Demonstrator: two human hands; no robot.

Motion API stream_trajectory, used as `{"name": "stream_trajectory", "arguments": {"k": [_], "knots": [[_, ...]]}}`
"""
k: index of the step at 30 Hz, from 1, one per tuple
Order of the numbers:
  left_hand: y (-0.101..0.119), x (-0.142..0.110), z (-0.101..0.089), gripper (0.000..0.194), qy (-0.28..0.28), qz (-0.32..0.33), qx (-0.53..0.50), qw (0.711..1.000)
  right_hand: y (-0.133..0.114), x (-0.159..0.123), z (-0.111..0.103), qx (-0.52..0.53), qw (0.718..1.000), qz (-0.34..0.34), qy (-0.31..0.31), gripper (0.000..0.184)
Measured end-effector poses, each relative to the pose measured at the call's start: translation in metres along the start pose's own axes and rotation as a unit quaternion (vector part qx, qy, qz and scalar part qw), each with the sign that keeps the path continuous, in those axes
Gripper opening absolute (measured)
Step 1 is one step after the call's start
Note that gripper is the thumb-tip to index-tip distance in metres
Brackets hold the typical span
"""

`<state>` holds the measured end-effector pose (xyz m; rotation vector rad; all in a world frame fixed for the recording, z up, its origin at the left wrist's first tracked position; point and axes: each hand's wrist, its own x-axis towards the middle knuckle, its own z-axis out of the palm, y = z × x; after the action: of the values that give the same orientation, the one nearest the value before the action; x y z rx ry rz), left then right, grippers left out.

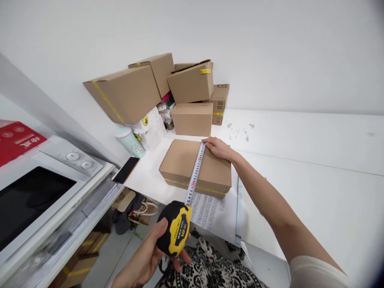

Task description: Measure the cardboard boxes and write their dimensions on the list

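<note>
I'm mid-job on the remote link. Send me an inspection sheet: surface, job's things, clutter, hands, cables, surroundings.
Surface: white table, with grey marks toward the back.
Job's things: tape measure, its blade drawn out across the top of a cardboard box.
Clutter: stacked boxes behind; tumbler and phone at the left; printed sheet in front.
Hands: left hand holds the tape measure; right hand is at the blade's far end.
Cables: nothing seen.
Surroundings: microwave at the left, white wall behind.
</note>
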<state>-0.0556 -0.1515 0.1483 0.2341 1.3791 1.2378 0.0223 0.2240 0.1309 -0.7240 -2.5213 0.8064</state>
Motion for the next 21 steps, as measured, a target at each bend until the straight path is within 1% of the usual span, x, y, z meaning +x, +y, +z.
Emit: {"name": "stream_trajectory", "arguments": {"k": [4,6,9,13,14,15,16,17,19,20,21], "knots": [[-0.022,0.006,-0.008,0.065,-0.005,0.024,0.012,1.000,-0.001,-0.003,-0.001,0.003,1.000,0.017,-0.014,0.044],[-0.028,0.008,-0.011,0.063,-0.006,0.032,0.009,0.999,-0.001,-0.005,-0.001,-0.003,0.999,0.031,-0.018,0.045],[-0.026,0.007,-0.010,0.062,-0.029,0.028,-0.001,0.999,0.000,-0.007,0.001,-0.011,0.999,0.042,-0.015,0.046],[-0.015,0.004,-0.006,0.057,-0.066,0.014,0.007,0.998,0.002,-0.005,0.005,-0.002,1.000,0.027,-0.005,0.042],[-0.014,0.004,-0.007,0.057,-0.068,0.011,0.010,0.998,0.002,-0.004,0.005,0.013,1.000,0.019,0.007,0.041],[-0.014,0.004,-0.009,0.057,-0.070,0.012,0.011,0.997,0.003,-0.004,0.004,0.038,0.999,0.009,0.035,0.042],[-0.014,0.005,-0.013,0.057,-0.071,0.022,0.012,0.997,0.005,-0.005,0.001,0.069,0.994,0.001,0.080,0.044],[-0.015,0.007,-0.017,0.057,-0.070,0.041,0.013,0.997,0.008,-0.008,-0.002,0.102,0.985,-0.003,0.141,0.046],[-0.015,0.013,-0.028,0.059,-0.058,0.106,0.017,0.993,0.015,-0.023,-0.008,0.156,0.946,0.017,0.284,0.050],[-0.013,0.018,-0.033,0.064,-0.040,0.147,0.017,0.988,0.020,-0.036,-0.009,0.171,0.923,0.038,0.344,0.051],[-0.010,0.023,-0.038,0.071,-0.016,0.187,0.016,0.982,0.024,-0.052,-0.008,0.182,0.901,0.063,0.389,0.052]]}}
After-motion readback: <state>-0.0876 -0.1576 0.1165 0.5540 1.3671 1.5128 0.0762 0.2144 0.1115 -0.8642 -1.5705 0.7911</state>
